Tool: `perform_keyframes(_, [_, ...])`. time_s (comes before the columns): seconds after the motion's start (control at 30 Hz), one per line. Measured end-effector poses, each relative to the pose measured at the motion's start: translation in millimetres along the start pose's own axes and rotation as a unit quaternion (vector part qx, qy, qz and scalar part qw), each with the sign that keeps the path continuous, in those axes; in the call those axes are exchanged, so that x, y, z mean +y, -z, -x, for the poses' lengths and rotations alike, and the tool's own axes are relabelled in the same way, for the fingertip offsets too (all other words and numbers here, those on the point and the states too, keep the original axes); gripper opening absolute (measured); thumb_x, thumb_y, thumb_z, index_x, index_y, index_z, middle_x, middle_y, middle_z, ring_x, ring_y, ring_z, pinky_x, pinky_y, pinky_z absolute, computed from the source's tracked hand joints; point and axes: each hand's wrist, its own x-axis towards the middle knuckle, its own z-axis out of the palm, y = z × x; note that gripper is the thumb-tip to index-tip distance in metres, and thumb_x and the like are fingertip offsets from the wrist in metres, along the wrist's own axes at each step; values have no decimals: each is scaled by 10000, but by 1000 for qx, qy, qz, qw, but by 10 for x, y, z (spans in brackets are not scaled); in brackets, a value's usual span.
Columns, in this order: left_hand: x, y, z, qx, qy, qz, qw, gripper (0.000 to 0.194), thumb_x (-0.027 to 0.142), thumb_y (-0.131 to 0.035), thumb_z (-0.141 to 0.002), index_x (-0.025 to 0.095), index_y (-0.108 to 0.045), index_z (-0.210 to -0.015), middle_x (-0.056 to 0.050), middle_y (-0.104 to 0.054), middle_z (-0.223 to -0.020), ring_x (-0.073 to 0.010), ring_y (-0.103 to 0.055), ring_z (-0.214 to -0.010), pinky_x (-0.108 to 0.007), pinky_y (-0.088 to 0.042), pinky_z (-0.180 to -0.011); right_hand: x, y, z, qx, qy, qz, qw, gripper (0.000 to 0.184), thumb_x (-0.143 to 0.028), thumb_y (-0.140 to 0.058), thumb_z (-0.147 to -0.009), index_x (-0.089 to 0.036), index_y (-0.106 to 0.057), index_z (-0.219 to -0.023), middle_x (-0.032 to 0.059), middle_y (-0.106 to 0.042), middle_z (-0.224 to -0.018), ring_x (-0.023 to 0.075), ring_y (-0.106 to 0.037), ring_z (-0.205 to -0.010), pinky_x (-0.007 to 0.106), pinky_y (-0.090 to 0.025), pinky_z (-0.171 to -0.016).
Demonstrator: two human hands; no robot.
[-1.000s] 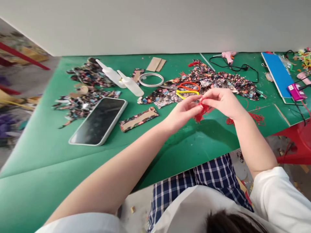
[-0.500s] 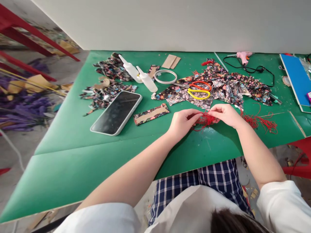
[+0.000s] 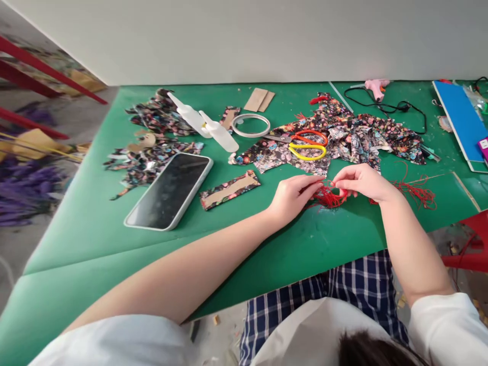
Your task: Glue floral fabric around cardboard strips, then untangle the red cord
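A tangle of thin red cord (image 3: 328, 195) lies between my two hands near the front of the green table. My left hand (image 3: 293, 197) is closed on its left side, thumb against the fingers. From the right, my right hand (image 3: 360, 182) pinches part of the same cord, its fingertips a little apart from the left ones. More loose red strings (image 3: 419, 194) lie beyond my right wrist. Scissors (image 3: 308, 145) with one orange and one yellow handle rest on crumpled floral fabric (image 3: 351, 129) just behind my hands.
To the left are a phone (image 3: 170, 190), a fabric-edged cardboard strip (image 3: 230, 190), white squeeze bottles (image 3: 219, 133), a tape roll (image 3: 250, 125) and fabric scraps (image 3: 156, 114). A pink glue gun (image 3: 376, 89) with black cable and a blue board (image 3: 463, 119) are at the right.
My hands have drawn slightly apart, the right one moving rightward, and a gap shows between the fingertips. Both still hold the red cord. The whole view has shifted a little.
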Motion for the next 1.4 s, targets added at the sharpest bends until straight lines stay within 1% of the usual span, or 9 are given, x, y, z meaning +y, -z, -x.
perform_keyframes(0.13, [-5,8,-4,-7,61,69,996,348,405,-513,-857,189,-688,-1065,-42,-728,-889,-129,-632,-594,-233,-523,-575,-7,10,4,-1,-8,-5,1000,273,-432,-642,-750,-160,-650,-773,-40,-580,-514,53,-498,-468,199,-331,-459])
perform_keyframes(0.4, [3,-23,-12,-2,67,96,993,316,402,-545,-831,197,-712,-1005,-35,-723,-849,-125,-620,-594,-245,-537,-611,101,-17,-96,32,6,69,997,303,-477,-670,-712,-176,-639,-711,-44,-552,-573,61,-429,-516,229,-299,-506])
perform_keyframes(0.5, [-3,-41,-19,-9,79,142,987,368,419,-567,-814,179,-688,-1066,-56,-723,-871,-133,-630,-598,-256,-541,-587,137,-44,-138,72,10,68,995,306,-454,-715,-680,-215,-647,-858,-99,-409,-479,54,-313,-449,225,-226,-468])
perform_keyframes(0.57, [-5,-37,-23,-13,82,163,983,409,427,-586,-805,171,-659,-1115,-61,-722,-862,-137,-635,-610,-265,-545,-598,139,-74,-150,69,18,42,997,370,-429,-732,-667,-232,-646,-969,-94,-465,-530,46,-283,-438,223,-224,-453])
perform_keyframes(0.67, [0,-12,-18,-15,83,180,980,431,444,-604,-798,163,-634,-1123,-54,-719,-826,-130,-629,-602,-267,-552,-614,120,-129,-129,58,17,21,998,362,-408,-729,-668,-219,-675,-973,-44,-582,-659,45,-329,-466,222,-260,-447])
perform_keyframes(0.77, [16,12,-2,-19,89,189,978,410,445,-617,-789,163,-641,-1085,-52,-721,-810,-128,-631,-600,-267,-559,-624,90,-176,-79,90,-5,31,995,290,-394,-708,-686,-211,-711,-912,-31,-588,-617,53,-340,-470,225,-236,-430])
perform_keyframes(0.97, [47,21,15,-17,110,188,976,306,429,-603,-797,174,-719,-920,-40,-724,-760,-134,-637,-619,-238,-538,-596,28,-208,-24,123,16,11,992,160,-342,-671,-723,-197,-702,-784,-20,-635,-648,46,-400,-456,224,-312,-443])
perform_keyframes(1.2, [61,28,33,1,118,161,980,326,421,-600,-796,194,-734,-988,-32,-744,-800,-146,-648,-640,-256,-549,-636,-34,-175,55,145,33,-43,988,176,-321,-685,-729,-225,-688,-876,-23,-652,-714,50,-484,-513,191,-377,-446])
perform_keyframes(1.4, [79,7,26,3,143,217,966,387,469,-611,-787,175,-715,-1016,-45,-732,-800,-141,-644,-644,-241,-541,-597,-54,-135,114,161,59,-157,973,219,-289,-759,-660,-245,-680,-859,-31,-654,-797,79,-626,-762,239,-534,-781])
